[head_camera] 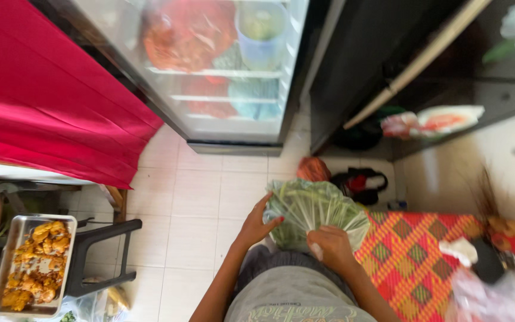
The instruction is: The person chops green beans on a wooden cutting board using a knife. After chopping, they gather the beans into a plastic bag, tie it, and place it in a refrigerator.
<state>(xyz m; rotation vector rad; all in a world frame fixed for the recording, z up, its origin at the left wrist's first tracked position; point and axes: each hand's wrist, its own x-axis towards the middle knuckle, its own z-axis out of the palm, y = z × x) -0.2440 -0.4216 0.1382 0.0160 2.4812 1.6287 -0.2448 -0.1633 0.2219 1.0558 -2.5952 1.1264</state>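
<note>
I hold a clear plastic bag of green leafy vegetables (311, 210) in front of my waist with both hands. My left hand (258, 223) grips the bag's left side, fingers curled over its edge. On the bag's lower front, my right hand (329, 245) is closed on the plastic. I stand on a pale tiled floor (201, 197) facing a glass-door fridge (222, 71).
The fridge shelves carry red bags and a blue tub (261, 33). A red cloth (49, 101) hangs at left. A metal tray of yellow fried food (34, 262) rests beside a black stool (99, 253). A red patterned mat (424, 256) and several bags lie at right.
</note>
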